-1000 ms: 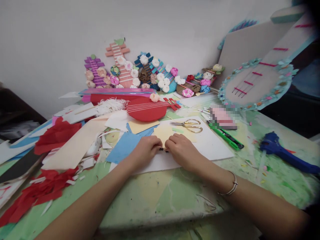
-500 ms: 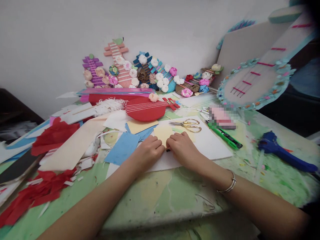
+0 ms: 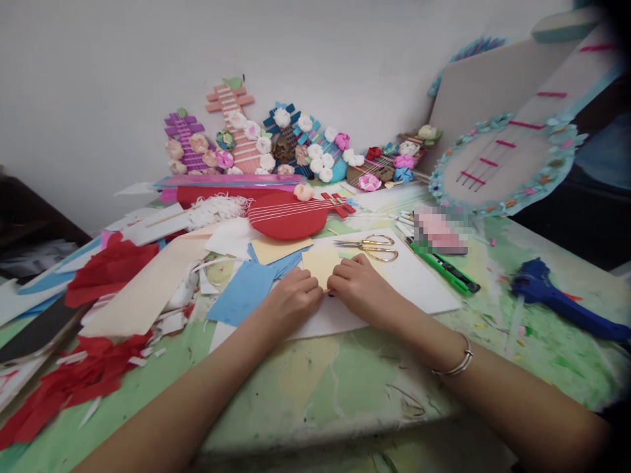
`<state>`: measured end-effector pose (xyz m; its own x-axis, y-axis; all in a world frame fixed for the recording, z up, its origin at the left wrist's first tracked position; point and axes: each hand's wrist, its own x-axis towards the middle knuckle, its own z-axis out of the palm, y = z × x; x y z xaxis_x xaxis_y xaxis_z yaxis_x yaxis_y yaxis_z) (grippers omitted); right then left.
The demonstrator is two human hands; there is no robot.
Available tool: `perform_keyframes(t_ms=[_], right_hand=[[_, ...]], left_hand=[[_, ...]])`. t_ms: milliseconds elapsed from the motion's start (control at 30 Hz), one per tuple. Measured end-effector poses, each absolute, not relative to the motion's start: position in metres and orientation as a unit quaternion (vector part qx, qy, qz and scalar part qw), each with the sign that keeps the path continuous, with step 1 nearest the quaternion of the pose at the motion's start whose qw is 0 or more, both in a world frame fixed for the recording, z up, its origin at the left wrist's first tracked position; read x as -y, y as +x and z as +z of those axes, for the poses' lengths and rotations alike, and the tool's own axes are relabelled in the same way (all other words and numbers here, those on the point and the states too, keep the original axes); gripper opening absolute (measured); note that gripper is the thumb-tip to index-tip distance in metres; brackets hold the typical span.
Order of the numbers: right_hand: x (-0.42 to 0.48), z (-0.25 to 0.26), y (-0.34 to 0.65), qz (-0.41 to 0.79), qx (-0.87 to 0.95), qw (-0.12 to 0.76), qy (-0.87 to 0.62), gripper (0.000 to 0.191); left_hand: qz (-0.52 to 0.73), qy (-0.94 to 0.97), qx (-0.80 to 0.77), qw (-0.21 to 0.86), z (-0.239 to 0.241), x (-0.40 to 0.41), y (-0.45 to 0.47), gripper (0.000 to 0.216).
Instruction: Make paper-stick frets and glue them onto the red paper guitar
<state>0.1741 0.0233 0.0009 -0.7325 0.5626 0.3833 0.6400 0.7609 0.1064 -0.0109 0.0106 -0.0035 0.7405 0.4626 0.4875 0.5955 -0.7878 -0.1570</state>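
My left hand (image 3: 292,299) and my right hand (image 3: 359,284) meet at the middle of the table, fingers curled and pinching the near edge of a pale yellow paper piece (image 3: 321,260). The paper lies on a white sheet (image 3: 419,282). A silver bracelet (image 3: 456,362) circles my right wrist. Gold-handled scissors (image 3: 369,246) lie on the white sheet just beyond my right hand. A blue paper piece (image 3: 241,293) sits left of my left hand.
A green utility knife (image 3: 446,268) and a blue glue gun (image 3: 557,299) lie to the right. A red paper guitar (image 3: 290,215), red tissue scraps (image 3: 106,269) and cream sheets (image 3: 148,289) crowd the left. Flower-decorated paper instruments (image 3: 276,148) line the wall; a large round one (image 3: 503,167) leans at right.
Both hands have shifted slightly away from me along the yellow paper, still pinching its edge. Nothing else has moved.
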Motion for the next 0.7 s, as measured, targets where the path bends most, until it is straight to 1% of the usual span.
perform_keyframes(t_ms=[167,367,467,700], right_hand=[[-0.0219,0.0046,0.1753,-0.194,0.936,0.147,-0.255,0.023],[-0.0268,-0.0003,0.1719,-0.209,0.936,0.162,-0.231,0.027],[-0.0287,-0.0015,0.1721,-0.200,0.941,0.162,-0.219,0.026],[-0.0288,0.0022,0.1705,-0.184,0.950,0.120,-0.220,0.024]], left_hand=[[-0.211,-0.927,0.293,0.106,-0.0012,-0.0138,-0.0153,0.032],[-0.220,-0.927,0.296,0.068,0.0013,-0.0153,-0.0182,0.031],[-0.215,-0.928,0.291,0.093,-0.0002,-0.0157,-0.0187,0.031],[-0.179,-0.925,0.261,0.212,-0.0011,-0.0117,-0.0163,0.031]])
